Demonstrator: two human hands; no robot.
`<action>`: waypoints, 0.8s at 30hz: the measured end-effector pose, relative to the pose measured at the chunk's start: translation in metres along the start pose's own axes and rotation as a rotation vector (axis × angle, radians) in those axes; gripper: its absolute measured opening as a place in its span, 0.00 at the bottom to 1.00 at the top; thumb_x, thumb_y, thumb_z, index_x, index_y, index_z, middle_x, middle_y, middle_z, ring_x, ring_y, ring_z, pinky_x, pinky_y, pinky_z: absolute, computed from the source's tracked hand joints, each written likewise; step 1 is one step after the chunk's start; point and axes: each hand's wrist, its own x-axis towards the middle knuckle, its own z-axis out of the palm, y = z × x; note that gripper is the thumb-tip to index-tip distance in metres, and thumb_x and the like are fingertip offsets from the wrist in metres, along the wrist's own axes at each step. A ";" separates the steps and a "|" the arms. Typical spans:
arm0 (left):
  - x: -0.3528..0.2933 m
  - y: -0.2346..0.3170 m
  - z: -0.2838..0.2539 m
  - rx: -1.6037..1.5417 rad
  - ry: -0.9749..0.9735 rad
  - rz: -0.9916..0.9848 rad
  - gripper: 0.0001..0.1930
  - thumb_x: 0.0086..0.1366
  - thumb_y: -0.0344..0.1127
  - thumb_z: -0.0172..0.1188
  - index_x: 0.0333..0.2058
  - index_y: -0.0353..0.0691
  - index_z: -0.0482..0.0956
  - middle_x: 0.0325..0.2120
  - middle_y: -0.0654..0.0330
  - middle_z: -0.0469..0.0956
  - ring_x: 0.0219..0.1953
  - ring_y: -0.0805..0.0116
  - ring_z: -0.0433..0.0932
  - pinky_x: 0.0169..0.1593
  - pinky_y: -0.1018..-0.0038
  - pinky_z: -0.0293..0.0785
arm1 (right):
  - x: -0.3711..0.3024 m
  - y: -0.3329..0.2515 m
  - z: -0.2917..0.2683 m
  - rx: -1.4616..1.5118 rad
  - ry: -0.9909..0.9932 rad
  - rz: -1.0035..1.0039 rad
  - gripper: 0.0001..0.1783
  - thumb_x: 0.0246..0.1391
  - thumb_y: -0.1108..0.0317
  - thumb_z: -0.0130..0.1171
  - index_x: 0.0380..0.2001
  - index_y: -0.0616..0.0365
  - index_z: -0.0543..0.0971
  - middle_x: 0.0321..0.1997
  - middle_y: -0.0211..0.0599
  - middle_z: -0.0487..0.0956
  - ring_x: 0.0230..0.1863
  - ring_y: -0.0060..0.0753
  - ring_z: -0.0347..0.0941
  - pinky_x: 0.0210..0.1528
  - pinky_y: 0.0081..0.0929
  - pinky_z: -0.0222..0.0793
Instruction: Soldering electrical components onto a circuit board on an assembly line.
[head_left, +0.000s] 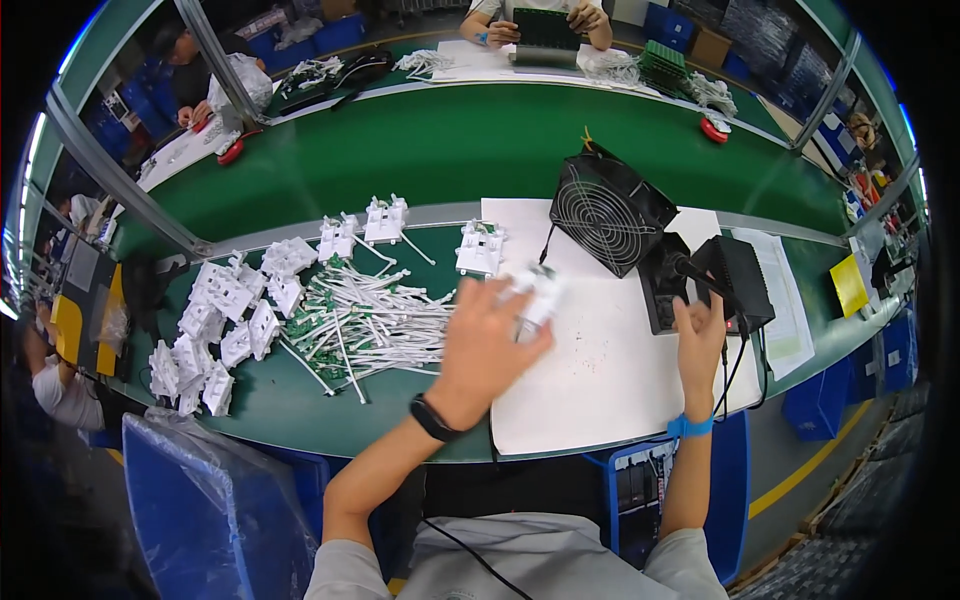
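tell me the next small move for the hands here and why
Probably bring the white part in the left hand down onto the white sheet. It is blurred, raised above the sheet, while the right hand grips the black tool handle beside the small fan.

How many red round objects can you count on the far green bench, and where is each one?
3. One red round object lies at the far right by the cable bundles; a second sits at the far left beside the metal post; a third is just above it. Others may be hidden.

Black mesh fan (607,212) behind the white sheet (600,370); heap of white wired parts (365,325); yellow pad (849,284) far right
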 end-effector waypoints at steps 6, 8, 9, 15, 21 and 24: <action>0.067 -0.083 -0.023 0.251 0.125 -0.220 0.18 0.55 0.40 0.71 0.39 0.31 0.87 0.44 0.45 0.83 0.48 0.46 0.75 0.51 0.56 0.76 | -0.047 0.007 -0.017 -0.090 -0.179 0.083 0.20 0.69 0.72 0.58 0.62 0.61 0.75 0.21 0.20 0.63 0.23 0.12 0.56 0.26 0.18 0.51; 0.080 -0.113 -0.009 0.313 0.103 -0.241 0.17 0.55 0.39 0.71 0.37 0.29 0.87 0.41 0.43 0.83 0.48 0.44 0.76 0.50 0.56 0.77 | -0.054 0.016 -0.012 -0.117 -0.206 0.103 0.19 0.68 0.73 0.57 0.61 0.61 0.76 0.21 0.20 0.63 0.23 0.12 0.56 0.26 0.18 0.50; 0.080 -0.128 0.000 0.345 0.084 -0.219 0.17 0.55 0.39 0.70 0.37 0.29 0.87 0.40 0.43 0.83 0.47 0.43 0.76 0.50 0.56 0.77 | -0.055 0.020 -0.011 -0.171 -0.223 0.047 0.21 0.68 0.74 0.57 0.63 0.61 0.74 0.20 0.20 0.63 0.22 0.12 0.55 0.26 0.18 0.49; 0.061 -0.141 0.022 0.533 -0.175 -0.327 0.20 0.55 0.43 0.72 0.40 0.34 0.83 0.40 0.45 0.82 0.47 0.43 0.80 0.45 0.51 0.80 | -0.058 0.004 -0.008 -0.052 -0.179 0.079 0.28 0.65 0.77 0.58 0.67 0.63 0.70 0.19 0.21 0.66 0.22 0.12 0.57 0.25 0.20 0.51; 0.052 -0.139 -0.001 0.493 -0.347 -0.257 0.34 0.57 0.50 0.71 0.58 0.37 0.75 0.45 0.42 0.80 0.47 0.42 0.82 0.47 0.50 0.79 | -0.056 0.008 -0.007 -0.044 -0.216 0.068 0.26 0.65 0.78 0.57 0.66 0.63 0.71 0.18 0.22 0.64 0.22 0.13 0.56 0.26 0.21 0.50; 0.053 -0.138 -0.026 0.427 -0.525 -0.268 0.36 0.60 0.56 0.67 0.59 0.35 0.76 0.47 0.41 0.80 0.47 0.40 0.82 0.52 0.51 0.78 | -0.057 0.010 -0.009 -0.052 -0.207 0.057 0.24 0.66 0.78 0.55 0.65 0.63 0.72 0.18 0.23 0.64 0.22 0.14 0.55 0.26 0.22 0.50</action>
